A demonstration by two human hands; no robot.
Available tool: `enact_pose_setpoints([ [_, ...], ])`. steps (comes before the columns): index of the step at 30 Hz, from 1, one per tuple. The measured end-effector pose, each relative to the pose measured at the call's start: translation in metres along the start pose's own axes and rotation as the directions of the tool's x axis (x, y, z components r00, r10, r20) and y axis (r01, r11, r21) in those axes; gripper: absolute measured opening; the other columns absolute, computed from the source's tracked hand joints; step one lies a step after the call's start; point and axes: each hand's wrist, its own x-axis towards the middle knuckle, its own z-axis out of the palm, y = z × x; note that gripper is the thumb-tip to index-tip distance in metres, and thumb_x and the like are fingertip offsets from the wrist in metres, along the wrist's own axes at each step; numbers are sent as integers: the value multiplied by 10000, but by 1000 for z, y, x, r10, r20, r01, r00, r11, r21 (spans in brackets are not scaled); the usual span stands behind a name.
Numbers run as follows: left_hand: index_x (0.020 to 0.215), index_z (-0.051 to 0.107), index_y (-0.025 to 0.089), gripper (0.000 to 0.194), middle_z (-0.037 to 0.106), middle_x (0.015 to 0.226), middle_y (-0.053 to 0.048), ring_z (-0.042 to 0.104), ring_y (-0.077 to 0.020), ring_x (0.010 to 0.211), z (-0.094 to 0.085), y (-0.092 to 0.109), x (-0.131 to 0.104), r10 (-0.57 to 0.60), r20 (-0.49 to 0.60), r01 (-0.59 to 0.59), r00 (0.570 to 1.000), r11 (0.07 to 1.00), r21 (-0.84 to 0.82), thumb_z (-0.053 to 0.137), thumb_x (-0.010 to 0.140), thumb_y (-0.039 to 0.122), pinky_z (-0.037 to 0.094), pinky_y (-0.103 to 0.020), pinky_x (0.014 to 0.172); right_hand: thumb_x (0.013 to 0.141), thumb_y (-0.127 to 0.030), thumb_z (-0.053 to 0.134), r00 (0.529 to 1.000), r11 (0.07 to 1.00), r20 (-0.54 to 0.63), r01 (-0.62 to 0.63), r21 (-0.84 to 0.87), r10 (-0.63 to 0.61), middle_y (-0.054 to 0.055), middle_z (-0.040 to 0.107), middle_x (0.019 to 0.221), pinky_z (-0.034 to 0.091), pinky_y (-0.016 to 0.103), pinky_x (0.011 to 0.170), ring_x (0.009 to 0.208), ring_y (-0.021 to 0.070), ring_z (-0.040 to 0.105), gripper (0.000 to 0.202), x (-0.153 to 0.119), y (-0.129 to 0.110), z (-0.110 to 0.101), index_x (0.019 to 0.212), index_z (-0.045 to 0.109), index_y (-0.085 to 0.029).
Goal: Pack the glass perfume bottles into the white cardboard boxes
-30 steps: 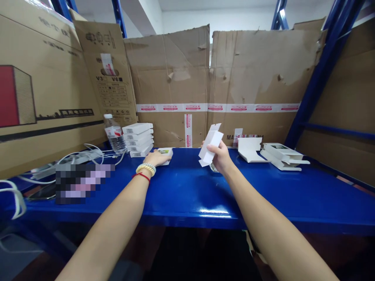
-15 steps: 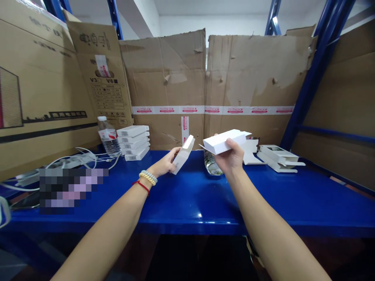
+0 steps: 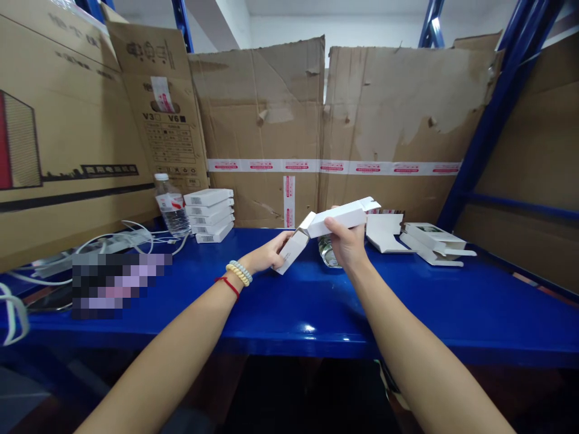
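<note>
My left hand (image 3: 271, 252) is closed around a small white carton (image 3: 293, 248), which is tilted with its flap end up and to the right. In my right hand (image 3: 349, 244) is a flat white box (image 3: 338, 218) with flaps standing out at its right end. The left end of that box meets the upper end of the carton; whether it reaches inside I cannot tell. Behind my right hand, partly hidden, a clear shiny container (image 3: 329, 253) sits on the blue table (image 3: 289, 313).
At the back left stand a stack of white boxes (image 3: 208, 214) and a water bottle (image 3: 172, 208). White cables (image 3: 104, 244) lie farther left. Opened white cartons (image 3: 436, 241) and an unfolded white carton (image 3: 384, 234) rest at right. Cardboard panels (image 3: 262, 108) wall the back.
My hands have come together: the left moved right with its carton, and the right tilted its box and brought it left against the carton's end. The view shifted slightly.
</note>
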Motion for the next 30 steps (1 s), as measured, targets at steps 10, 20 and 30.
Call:
enact_pose_setpoints([
  [10, 1304, 330, 180, 877, 465, 929, -10, 417, -134, 741, 6, 14, -2, -94, -50, 97, 994, 994, 58, 488, 443, 142, 328, -220, 550, 491, -318, 886, 993, 985, 93, 86, -150, -72, -41, 569, 935, 531, 334, 787, 813, 142, 598, 709, -6, 8, -1, 974, 367, -288],
  [20, 1305, 346, 176, 875, 504, 1037, -36, 480, -175, 844, 3, 4, 1, -51, -89, 60, 995, 994, 91, 504, 445, 134, 409, -239, 600, 469, -359, 895, 983, 973, 182, 35, -230, 8, -28, 580, 971, 527, 370, 813, 850, 165, 602, 752, -8, 10, -1, 996, 363, -291],
  [30, 1332, 352, 161, 932, 471, 1282, -111, 489, -305, 1136, 3, 0, 3, -11, -180, 58, 984, 964, 258, 626, 445, 84, 481, -392, 874, 399, -420, 916, 924, 928, 332, -57, -368, 189, 47, 556, 1110, 490, 460, 934, 1037, 249, 572, 976, -8, 12, -7, 1162, 322, -285],
])
